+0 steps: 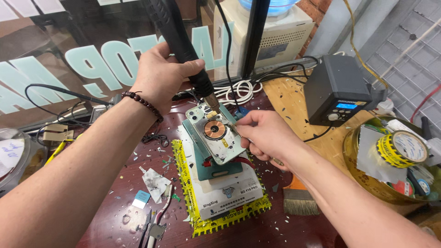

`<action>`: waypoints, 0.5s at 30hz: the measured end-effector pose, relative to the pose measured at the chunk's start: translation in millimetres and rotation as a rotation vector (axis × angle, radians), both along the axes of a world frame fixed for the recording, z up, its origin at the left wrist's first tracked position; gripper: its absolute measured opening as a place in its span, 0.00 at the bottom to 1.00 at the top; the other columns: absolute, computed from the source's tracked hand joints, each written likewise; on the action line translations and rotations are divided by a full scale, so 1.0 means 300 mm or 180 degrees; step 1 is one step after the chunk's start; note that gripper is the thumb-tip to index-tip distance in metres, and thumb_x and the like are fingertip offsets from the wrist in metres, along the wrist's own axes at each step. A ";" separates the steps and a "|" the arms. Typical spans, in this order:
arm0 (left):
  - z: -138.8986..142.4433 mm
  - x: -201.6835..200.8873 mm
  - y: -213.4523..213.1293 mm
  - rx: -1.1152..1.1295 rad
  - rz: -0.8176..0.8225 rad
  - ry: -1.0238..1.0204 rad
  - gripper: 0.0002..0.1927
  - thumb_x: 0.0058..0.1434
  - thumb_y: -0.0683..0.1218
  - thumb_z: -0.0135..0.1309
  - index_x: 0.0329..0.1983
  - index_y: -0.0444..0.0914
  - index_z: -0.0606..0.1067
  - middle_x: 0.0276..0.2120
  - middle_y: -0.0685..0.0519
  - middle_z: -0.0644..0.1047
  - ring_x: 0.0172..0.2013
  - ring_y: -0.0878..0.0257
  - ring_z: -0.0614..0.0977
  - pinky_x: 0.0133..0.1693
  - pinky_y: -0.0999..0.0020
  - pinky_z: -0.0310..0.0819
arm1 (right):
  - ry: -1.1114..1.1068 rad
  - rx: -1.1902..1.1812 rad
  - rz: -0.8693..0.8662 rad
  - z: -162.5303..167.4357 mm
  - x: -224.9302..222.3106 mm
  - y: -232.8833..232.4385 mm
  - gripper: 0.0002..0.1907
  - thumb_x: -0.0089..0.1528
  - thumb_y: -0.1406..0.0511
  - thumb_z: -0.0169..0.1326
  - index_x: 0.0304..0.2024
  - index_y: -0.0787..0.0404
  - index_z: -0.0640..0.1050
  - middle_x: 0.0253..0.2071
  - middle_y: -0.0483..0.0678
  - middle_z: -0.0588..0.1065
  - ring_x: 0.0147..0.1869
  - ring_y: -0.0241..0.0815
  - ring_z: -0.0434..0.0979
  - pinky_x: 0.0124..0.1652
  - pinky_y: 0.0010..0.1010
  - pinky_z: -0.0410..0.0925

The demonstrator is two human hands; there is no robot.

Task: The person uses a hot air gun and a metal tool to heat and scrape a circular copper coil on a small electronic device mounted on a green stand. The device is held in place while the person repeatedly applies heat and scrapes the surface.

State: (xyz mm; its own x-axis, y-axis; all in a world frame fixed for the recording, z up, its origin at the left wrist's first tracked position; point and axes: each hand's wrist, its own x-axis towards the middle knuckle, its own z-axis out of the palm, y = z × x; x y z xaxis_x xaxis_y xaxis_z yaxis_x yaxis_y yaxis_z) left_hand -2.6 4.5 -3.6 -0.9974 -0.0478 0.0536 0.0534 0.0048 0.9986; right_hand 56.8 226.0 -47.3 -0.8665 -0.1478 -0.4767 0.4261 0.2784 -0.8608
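The left hand [161, 76] is closed in a full grip around the black handle of a hot-air tool [181, 43], whose metal nozzle points down at the far edge of an opened phone [213, 133]. The phone lies back-up, its copper charging coil exposed, clamped on a green holder [216, 167] that sits on a white box over a yellow-edged mat [216, 216], at the middle of the dark red worktop [115, 216]. The right hand [264, 135] pinches a thin metal tool [232, 125], seemingly tweezers, its tip touching the phone just right of the coil.

The nozzle hangs just beside the right hand's fingers, so a small drift could burn them. Heat held on one spot may scorch the coil or nearby parts, and a slip of the tip could scratch or tear something delicate. Glass shards and scraps litter the worktop near both forearms. At the far right stand a black station [337, 89] with a lit blue display, a bowl [351, 151] of tape rolls, and a brush [298, 197] nearer.
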 end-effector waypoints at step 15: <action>0.008 0.029 -0.007 -0.0079 0.0067 -0.0111 0.16 0.57 0.38 0.62 0.49 0.33 0.75 0.37 0.49 0.83 0.38 0.61 0.88 0.39 0.65 0.89 | 0.0229 0.0679 0.1242 -0.013 -0.131 0.139 0.10 0.65 0.63 0.52 0.46 0.59 0.76 0.21 0.49 0.74 0.13 0.33 0.61 0.13 0.27 0.52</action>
State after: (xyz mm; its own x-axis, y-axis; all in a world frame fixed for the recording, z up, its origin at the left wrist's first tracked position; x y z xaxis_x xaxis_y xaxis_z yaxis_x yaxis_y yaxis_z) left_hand 6.0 2.2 -1.2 -0.9975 -0.0678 0.0202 0.0182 0.0303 0.9994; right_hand 17.4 267.7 -51.3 -0.7976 -0.3750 -0.4725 0.1951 0.5808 -0.7903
